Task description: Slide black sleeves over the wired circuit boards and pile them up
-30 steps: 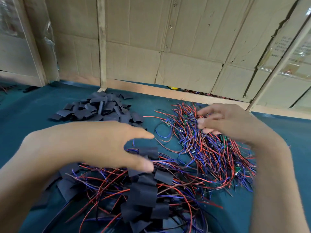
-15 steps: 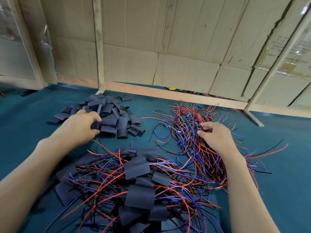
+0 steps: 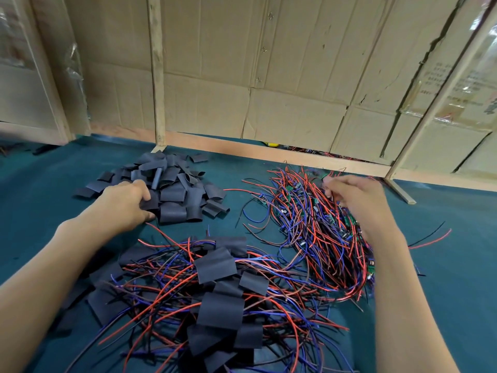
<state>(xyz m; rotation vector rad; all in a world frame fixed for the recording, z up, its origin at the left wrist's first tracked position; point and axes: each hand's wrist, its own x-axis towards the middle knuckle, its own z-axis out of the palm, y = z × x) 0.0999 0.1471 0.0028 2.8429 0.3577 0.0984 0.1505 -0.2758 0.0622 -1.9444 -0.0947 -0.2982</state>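
Both hands are out at the supply heaps, which reads as the picking step: one fresh sleeve, one bare board. Left hand (image 3: 126, 201) lies on the near left edge of the loose heap of flat black tube sleeves (image 3: 172, 189), fingers curled onto a sleeve; whether it is truly pinched, I cannot tell. Right of that heap, the right hand (image 3: 355, 200) curls into the tangle of red, blue and black wired green circuit boards (image 3: 309, 219), fingertips apparently nipping wires. Nearer the person than the sleeve heap lies the pile of already sleeved boards (image 3: 215, 292) on the teal felt tabletop (image 3: 443, 265). Next, I judge, each hand must lift one piece free and bring them together.
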